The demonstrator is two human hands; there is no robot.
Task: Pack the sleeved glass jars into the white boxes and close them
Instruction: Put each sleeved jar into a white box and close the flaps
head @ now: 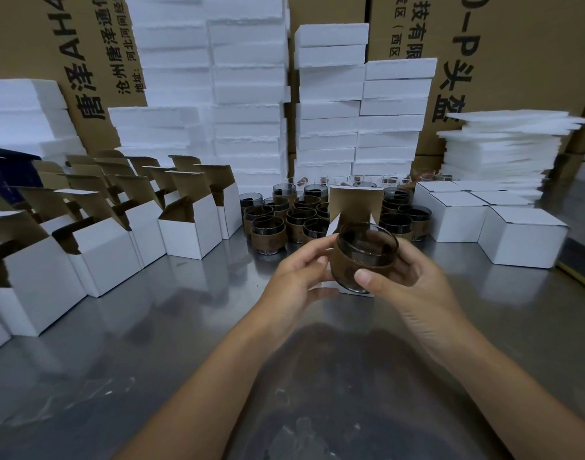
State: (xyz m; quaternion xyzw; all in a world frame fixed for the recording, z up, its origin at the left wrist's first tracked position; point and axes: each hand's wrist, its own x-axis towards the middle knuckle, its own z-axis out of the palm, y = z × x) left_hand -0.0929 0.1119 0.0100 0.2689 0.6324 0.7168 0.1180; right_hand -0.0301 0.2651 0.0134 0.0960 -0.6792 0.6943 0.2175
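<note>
My right hand grips a smoky glass jar with a brown sleeve, tilted toward me just above the table. Directly behind the jar stands an open white box, its brown lid flap raised. My left hand holds that box at its left side, fingers also against the jar. Beyond them, several more sleeved jars cluster on the steel table. Rows of open white boxes stand at the left. Closed white boxes sit at the right.
Stacks of white foam blocks rise at the back, with large cardboard cartons behind them. A pile of thin foam sheets lies at the back right. The steel table stretches toward me, and its right edge runs close to the closed boxes.
</note>
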